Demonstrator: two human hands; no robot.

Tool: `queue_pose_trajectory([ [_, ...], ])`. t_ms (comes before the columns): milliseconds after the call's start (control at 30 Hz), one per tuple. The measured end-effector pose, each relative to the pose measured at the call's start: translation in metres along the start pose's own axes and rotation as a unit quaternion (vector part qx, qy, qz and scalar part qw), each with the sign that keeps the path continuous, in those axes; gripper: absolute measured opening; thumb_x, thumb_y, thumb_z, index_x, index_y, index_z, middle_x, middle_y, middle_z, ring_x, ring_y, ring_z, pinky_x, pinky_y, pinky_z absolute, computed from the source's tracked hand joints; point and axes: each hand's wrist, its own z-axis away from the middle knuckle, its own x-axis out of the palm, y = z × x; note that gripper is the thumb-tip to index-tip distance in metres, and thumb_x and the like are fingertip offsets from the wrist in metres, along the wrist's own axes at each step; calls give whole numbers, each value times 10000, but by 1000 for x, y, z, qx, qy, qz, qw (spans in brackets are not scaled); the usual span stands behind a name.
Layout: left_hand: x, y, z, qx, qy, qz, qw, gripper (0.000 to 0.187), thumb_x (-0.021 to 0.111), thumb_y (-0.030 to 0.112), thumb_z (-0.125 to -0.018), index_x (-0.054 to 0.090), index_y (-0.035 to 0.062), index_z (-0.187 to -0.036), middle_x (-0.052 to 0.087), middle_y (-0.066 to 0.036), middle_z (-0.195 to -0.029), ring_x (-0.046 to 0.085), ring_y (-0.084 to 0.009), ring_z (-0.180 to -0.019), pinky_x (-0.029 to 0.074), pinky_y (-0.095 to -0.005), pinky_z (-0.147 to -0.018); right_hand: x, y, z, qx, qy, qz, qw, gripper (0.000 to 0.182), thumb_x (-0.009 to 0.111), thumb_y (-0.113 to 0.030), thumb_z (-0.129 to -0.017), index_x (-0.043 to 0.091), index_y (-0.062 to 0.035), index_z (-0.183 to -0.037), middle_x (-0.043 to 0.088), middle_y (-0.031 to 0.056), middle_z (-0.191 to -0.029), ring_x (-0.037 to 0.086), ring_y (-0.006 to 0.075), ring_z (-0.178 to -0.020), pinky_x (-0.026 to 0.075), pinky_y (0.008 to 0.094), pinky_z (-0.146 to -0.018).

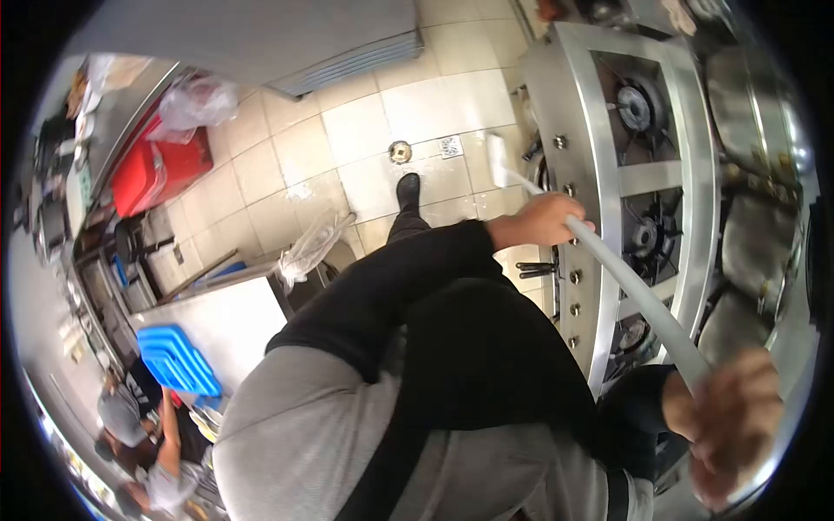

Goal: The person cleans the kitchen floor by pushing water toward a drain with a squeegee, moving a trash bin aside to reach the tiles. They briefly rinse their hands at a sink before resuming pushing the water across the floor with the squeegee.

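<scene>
While both hands hold one pole beside the gas stove (558, 95), the step in hand looks to be working a long-handled floor tool (638, 297) over the tiled floor (360, 130) at the stove's front. The left hand (543, 221) is wrapped around the handle near the stove's knobs (570, 188); the right hand (730, 421), blurred, appears clamped around the upper end, by the stove's near end. Whether the tool's head touches the tiles, I cannot tell. The next move, I judge, calls for a steady low grip, with the head steered clear of the stove.

The handle is a smooth, pale, rounded tube; the head is white and blocky. Brushed steel frames the stove's black burner grates (647, 234). Cream, squarish tiles shine. Out from the stove's front lies a round, brass-toned drain cover (400, 152); farther across stands a glossy red bin (165, 174) topped by a crinkled clear bag (198, 100).
</scene>
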Motion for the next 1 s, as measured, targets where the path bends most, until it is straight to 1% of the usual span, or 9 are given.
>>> queue_pose_trajectory([
  [33, 10, -20, -3, -6, 12, -12, 1000, 300, 757, 264, -875, 644, 34, -718, 611, -155, -714, 625, -341, -705, 471, -432, -650, 10, 5, 18, -49, 87, 176, 979, 309, 647, -278, -932, 481, -200, -683, 474, -22, -544, 477, 154, -464, 405, 259, -562],
  [100, 18, -42, -7, -46, -76, -6, 996, 273, 737, 257, -881, 666, 27, -752, 633, -167, -749, 639, -351, -745, 485, -428, -682, 16, 13, 17, 252, -114, 114, 954, 462, 650, -433, -960, 507, -101, -672, 528, 1, -545, 568, 170, -478, 543, 323, -574],
  [300, -23, -59, 59, -19, 33, -132, 990, 153, 725, 201, -833, 698, 56, -793, 630, -153, -763, 633, -370, -806, 488, -448, -723, -14, 12, 80, 154, -54, -57, 985, 464, 665, -361, -954, 496, -50, -654, 540, 27, -538, 586, 195, -461, 527, 327, -499],
  [500, -65, -29, 109, -152, 120, -234, 953, 194, 743, 172, -802, 675, 51, -667, 609, -158, -657, 613, -356, -650, 474, -450, -607, -12, 8, 98, 180, -8, -143, 973, 296, 669, -173, -893, 517, -45, -674, 568, 54, -581, 586, 253, -471, 522, 406, -467],
  [600, -29, -16, 54, 29, 181, -217, 959, 75, 769, 176, -730, 732, 118, -759, 622, -115, -659, 622, -337, -653, 480, -430, -607, -56, -17, 64, 154, 17, -150, 976, 333, 761, -360, -882, 560, -139, -734, 569, -13, -561, 580, 145, -461, 496, 297, -427],
  [733, -8, 13, -43, 33, 58, -142, 988, 90, 742, 178, -768, 729, 99, -807, 660, -147, -766, 639, -361, -767, 490, -448, -697, -85, -38, -11, 147, -170, -2, 974, 341, 679, -352, -912, 551, -148, -670, 587, -19, -569, 574, 128, -471, 475, 283, -458],
  [833, -61, -53, -95, 34, -42, -165, 985, 214, 730, 277, -817, 707, 75, -883, 679, -163, -871, 650, -386, -892, 506, -450, -801, -16, 58, -31, 158, -204, 133, 957, 409, 655, -295, -905, 492, -37, -632, 519, 75, -556, 532, 227, -479, 497, 386, -545],
  [900, -110, -82, -94, -73, -58, -126, 988, 206, 726, 287, -800, 703, 89, -848, 679, -165, -844, 653, -383, -878, 512, -457, -769, 12, 112, -22, 215, -138, 42, 966, 389, 608, -287, -953, 482, -48, -673, 505, 56, -567, 518, 211, -502, 508, 407, -593],
  [1000, -167, -106, -69, -31, 18, -137, 990, 209, 729, 294, -768, 694, 93, -808, 676, -176, -830, 655, -385, -848, 510, -478, -737, 12, 144, -24, 230, -50, -58, 970, 382, 599, -282, -962, 449, -90, -668, 498, 38, -584, 520, 187, -527, 515, 412, -614],
])
